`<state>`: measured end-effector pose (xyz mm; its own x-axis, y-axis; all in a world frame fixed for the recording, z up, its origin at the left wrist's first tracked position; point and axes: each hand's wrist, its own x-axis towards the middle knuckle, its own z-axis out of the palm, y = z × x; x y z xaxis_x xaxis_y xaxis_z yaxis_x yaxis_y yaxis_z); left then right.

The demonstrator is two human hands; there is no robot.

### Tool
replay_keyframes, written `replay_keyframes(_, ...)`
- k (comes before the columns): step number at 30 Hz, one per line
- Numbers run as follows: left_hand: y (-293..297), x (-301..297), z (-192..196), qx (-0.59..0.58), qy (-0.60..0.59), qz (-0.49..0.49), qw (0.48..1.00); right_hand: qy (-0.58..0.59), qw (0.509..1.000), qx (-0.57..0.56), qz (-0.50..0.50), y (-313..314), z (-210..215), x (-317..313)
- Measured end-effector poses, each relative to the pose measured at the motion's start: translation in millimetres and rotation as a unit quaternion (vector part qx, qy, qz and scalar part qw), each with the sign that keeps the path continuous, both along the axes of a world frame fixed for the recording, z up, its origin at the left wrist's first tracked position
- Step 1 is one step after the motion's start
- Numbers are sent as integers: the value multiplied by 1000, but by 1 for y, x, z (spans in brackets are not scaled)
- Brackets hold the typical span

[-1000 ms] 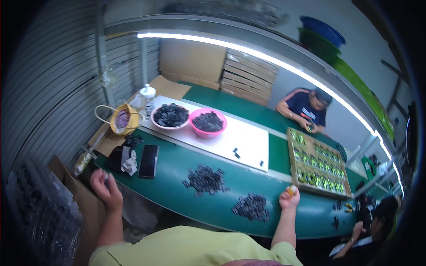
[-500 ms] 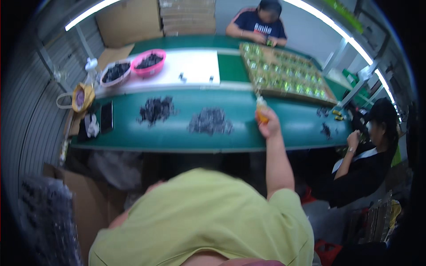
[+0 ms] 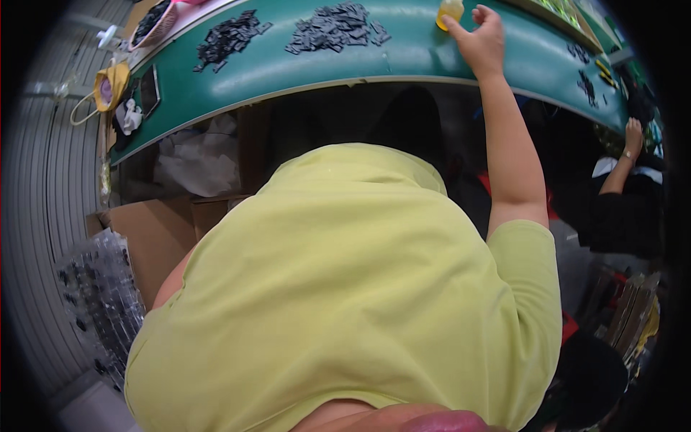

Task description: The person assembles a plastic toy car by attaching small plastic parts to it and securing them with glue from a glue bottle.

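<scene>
My right hand (image 3: 484, 42) reaches over the far side of the green worktable (image 3: 410, 61), thumb and fingers apart. Beside its thumb stands a small yellow bottle (image 3: 448, 16), cut off by the upper edge of the picture; whether the thumb still touches it I cannot tell. To the left of the bottle lies a heap of small flat dark grey pieces (image 3: 335, 29), and farther left a heap of black pieces (image 3: 229, 37). My left hand is out of sight; only a bit of the left arm shows beside my yellow-green shirt.
A dark phone (image 3: 150, 90) and a yellow bag (image 3: 111, 86) lie at the table's left end. Bags of dark parts (image 3: 108, 288) and a cardboard box (image 3: 155, 234) stand at my left. On the right sits a co-worker, whose hand (image 3: 633, 138) shows, near small black pieces (image 3: 587, 88).
The view has tipped down toward my body. My right hand has loosened from around the yellow bottle, which now stands on the table.
</scene>
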<state>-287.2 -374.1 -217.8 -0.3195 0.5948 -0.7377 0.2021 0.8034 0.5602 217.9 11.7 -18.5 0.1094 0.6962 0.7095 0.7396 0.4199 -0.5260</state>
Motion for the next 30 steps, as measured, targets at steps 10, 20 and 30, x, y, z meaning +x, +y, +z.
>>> replay_keyframes(10, 74, -11, 51, 10, -24, -71, 997, -56, 886, -393, 239, -242, -121, 7)
replay_keyframes(20, 165, 20, 105, 79, -71, -82, 991, 306, 508, -804, 35, -307, -73, 45)
replay_keyframes(30, 190, 2, 64, 89, -68, -157, 981, -297, 749, -591, 39, -285, -20, -30)
